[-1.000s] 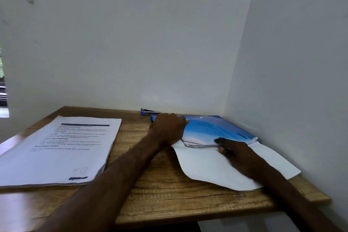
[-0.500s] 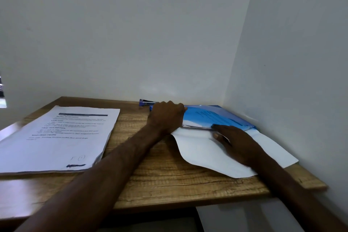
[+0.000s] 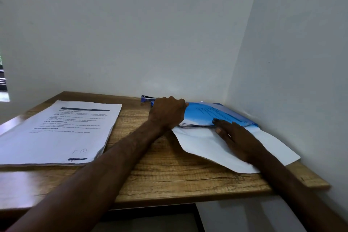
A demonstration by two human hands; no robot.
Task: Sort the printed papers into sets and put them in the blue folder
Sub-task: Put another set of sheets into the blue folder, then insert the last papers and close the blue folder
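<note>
Head view: we see the folder (image 3: 216,114) lying in the far right corner of the worktop (image 3: 169,175), with papers showing at its near edge. The left hand (image 3: 167,112) curls its fingers over the folder's left end, gripping it. The right hand (image 3: 235,135) lies flat, fingers straight, on a white sheet (image 3: 197,143) that juts from under the folder. A printed stack (image 3: 60,133) lies well apart at the left.

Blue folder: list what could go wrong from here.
1. The white sheet, bowed and sticking out of the blue folder, may crease if the flat right hand pushes it in.
2. The folder sits in the wall corner; though the left hand grips its edge, pages could jam or skew.
</note>
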